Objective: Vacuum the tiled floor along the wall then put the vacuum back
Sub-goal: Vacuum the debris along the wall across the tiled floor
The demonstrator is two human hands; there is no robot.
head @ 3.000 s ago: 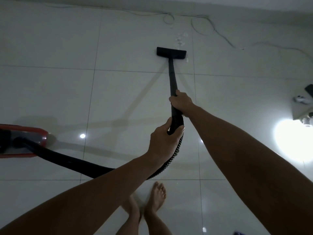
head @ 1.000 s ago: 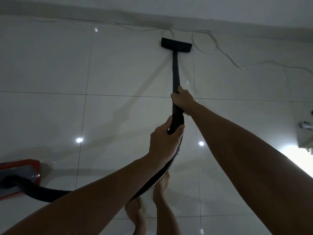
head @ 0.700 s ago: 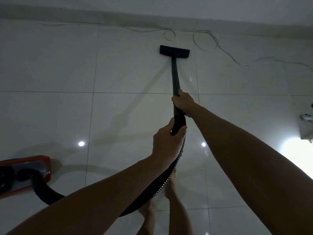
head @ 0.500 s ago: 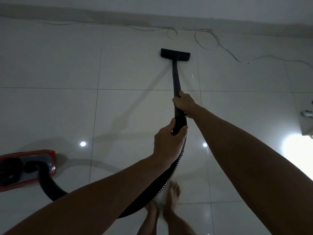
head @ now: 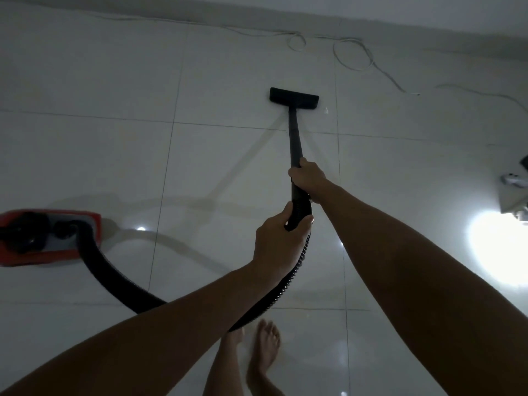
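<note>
Along wall (head: 400,12), glossy tiled floor (head: 85,155)

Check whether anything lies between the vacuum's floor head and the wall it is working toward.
Yes. A thin white cord lies looped on the tiled floor along the wall, just beyond the black floor head and a little to its right. The tile between head and cord looks bare. Both hands grip the wand.

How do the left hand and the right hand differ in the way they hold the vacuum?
The right hand grips the rigid wand farther forward, nearer the floor head. The left hand grips farther back, where the ribbed hose joins. The right arm is stretched out more than the left. Both hands are curled around the black tube.
</note>
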